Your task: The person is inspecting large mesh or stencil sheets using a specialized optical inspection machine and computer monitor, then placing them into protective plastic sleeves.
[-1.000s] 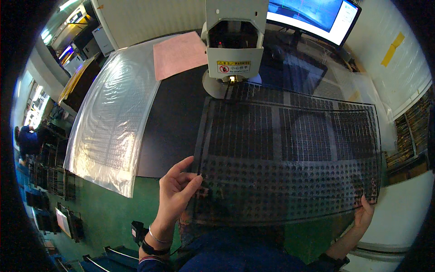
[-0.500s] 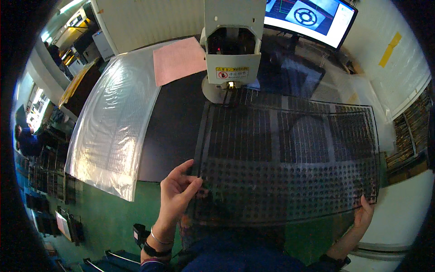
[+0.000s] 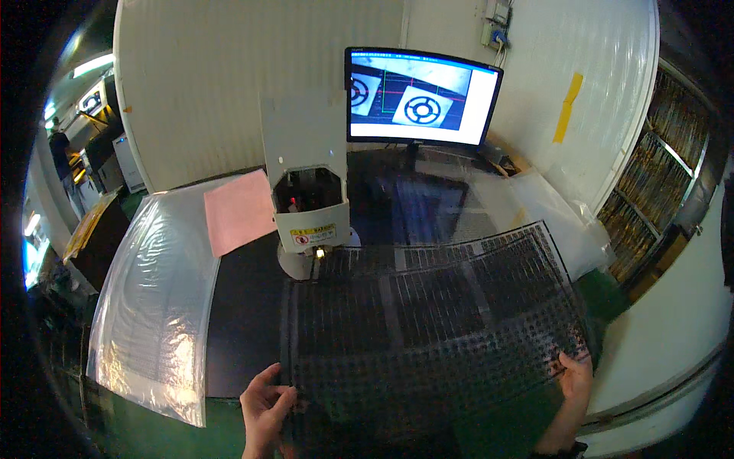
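Observation:
A large dark see-through film sheet (image 3: 428, 306), printed with rows of small marks and a dotted band along its near side, spans the space between my hands. My left hand (image 3: 266, 405) pinches its near left edge between thumb and fingers. At the near right corner, my right hand (image 3: 573, 375) grips the sheet with the thumb on top; its other fingers are partly hidden. The sheet's far left part lies under the head of a white inspection machine (image 3: 310, 222), where a small light glows. Its near edge reaches past the dark table (image 3: 241, 329).
Left on the table lies a clear plastic-wrapped stack (image 3: 153, 306), with a pink cloth (image 3: 241, 210) at its far corner. A monitor (image 3: 423, 99) behind shows a ring-shaped mark. Clear plastic film (image 3: 562, 222) lies at the right, near a rack of sheets (image 3: 650, 183).
The view has tilted up and turned right, so the machine and monitor sit lower and further left. Both hands keep their hold on the sheet, and the monitor's ring image has shifted.

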The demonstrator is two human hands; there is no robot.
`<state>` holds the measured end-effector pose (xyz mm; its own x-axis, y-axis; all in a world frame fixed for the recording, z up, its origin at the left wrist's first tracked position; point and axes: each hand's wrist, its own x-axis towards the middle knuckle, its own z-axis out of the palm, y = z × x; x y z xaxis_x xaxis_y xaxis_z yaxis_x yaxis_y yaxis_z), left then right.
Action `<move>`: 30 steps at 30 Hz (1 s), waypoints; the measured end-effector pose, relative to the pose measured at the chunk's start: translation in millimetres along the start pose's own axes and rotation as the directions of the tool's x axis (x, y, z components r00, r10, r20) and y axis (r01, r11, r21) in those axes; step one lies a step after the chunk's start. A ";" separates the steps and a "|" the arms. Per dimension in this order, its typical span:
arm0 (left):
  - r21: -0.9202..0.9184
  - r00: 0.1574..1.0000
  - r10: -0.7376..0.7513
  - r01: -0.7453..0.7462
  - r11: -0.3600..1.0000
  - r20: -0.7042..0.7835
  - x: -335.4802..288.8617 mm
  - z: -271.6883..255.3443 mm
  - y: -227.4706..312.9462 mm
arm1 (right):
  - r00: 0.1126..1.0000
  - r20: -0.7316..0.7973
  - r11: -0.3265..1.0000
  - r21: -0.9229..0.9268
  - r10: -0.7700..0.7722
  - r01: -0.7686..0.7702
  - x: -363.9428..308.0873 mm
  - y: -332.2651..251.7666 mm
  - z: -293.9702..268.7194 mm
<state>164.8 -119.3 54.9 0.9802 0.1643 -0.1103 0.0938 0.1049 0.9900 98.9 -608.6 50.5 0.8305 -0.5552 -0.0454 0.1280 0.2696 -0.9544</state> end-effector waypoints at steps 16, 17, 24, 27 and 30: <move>0.444 0.962 0.268 -0.218 0.869 -0.053 -16.8 -60.9 50.1 | 0.978 0.046 0.964 -0.162 -0.206 0.211 26.6 2.8 -29.8; 0.419 0.930 0.365 -0.318 0.850 -0.035 -13.1 -52.7 66.0 | 0.964 -0.018 0.912 -0.330 -0.265 0.244 30.4 -10.9 -26.9; 0.453 0.557 0.693 -0.817 0.356 0.458 10.8 -19.3 138.1 | 0.843 0.215 0.854 -0.069 -0.492 0.516 178.3 -8.8 7.4; 0.417 0.560 0.699 -0.820 0.392 0.445 4.6 -17.8 150.4 | 0.619 0.333 0.630 -0.088 -0.711 0.771 136.1 -33.3 110.2; 0.355 0.663 0.526 -0.740 0.572 0.534 -3.3 -23.4 155.5 | 0.603 0.260 0.613 -0.053 -0.754 0.788 34.6 -69.5 209.7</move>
<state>172.1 -80.6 207.2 0.7917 -0.3593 0.4941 -0.6095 -0.4098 0.6786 232.3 -481.6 177.1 0.5455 -0.3339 0.7688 0.7047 -0.3138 -0.6363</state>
